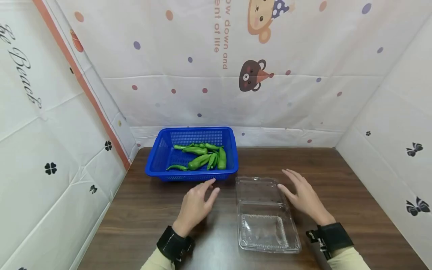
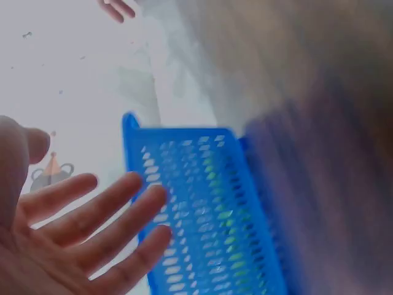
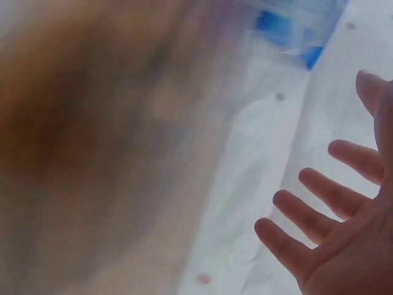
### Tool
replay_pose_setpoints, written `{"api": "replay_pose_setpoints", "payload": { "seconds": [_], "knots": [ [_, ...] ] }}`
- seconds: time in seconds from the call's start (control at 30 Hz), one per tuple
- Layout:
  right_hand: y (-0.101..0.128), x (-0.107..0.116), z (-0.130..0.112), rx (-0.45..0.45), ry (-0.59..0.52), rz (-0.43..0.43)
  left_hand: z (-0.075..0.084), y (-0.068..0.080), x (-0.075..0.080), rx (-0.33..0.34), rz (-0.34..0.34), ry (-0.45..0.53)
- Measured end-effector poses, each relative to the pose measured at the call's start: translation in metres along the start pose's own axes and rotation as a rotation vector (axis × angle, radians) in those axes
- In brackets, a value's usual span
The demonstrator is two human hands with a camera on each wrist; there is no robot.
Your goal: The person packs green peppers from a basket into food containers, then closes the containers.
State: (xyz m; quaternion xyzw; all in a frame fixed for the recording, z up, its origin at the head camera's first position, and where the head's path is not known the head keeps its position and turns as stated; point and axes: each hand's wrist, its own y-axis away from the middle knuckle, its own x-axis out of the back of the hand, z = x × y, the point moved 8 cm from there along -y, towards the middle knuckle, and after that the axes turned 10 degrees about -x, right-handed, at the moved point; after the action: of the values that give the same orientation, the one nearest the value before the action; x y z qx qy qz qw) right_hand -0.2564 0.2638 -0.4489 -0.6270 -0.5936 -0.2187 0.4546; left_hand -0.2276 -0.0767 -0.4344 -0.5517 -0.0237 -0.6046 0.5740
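Several green peppers (image 1: 199,162) lie in a blue plastic basket (image 1: 152,173) at the back left of the table. Just in front of the basket is my left hand (image 1: 194,208), fingers extended and holding nothing; the left wrist view shows the fingers (image 2: 116,227) spread before the basket's perforated wall (image 2: 184,209). A clear plastic clamshell box (image 1: 263,228) lies with its lid folded back, right of the middle. My right hand (image 1: 305,197) hovers at the right side of the lid, its fingers (image 3: 331,193) spread with nothing between them.
The brown wooden table (image 1: 135,225) is bounded by white printed cloth at the back (image 1: 303,108), the left and the right. A black band (image 1: 173,243) is on each wrist.
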Motion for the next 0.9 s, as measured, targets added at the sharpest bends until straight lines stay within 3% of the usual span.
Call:
{"api": "replay_pose_setpoints", "payload": {
  "seconds": [0.17,0.43,0.63,0.9],
  "knots": [
    [-0.035,0.010,-0.036,0.130,-0.044,0.010,-0.011,-0.013,0.029,-0.040,0.163,-0.104],
    [-0.086,-0.006,-0.093,0.196,-0.012,-0.146,-0.038,-0.022,0.048,0.001,0.225,-0.242],
    [-0.117,-0.033,-0.132,0.249,0.077,-0.254,-0.064,-0.024,0.054,0.110,0.174,-0.311],
    [-0.149,-0.072,-0.183,0.439,0.216,-0.297,-0.098,-0.021,0.055,0.306,-0.012,-0.366]
  ]
}}
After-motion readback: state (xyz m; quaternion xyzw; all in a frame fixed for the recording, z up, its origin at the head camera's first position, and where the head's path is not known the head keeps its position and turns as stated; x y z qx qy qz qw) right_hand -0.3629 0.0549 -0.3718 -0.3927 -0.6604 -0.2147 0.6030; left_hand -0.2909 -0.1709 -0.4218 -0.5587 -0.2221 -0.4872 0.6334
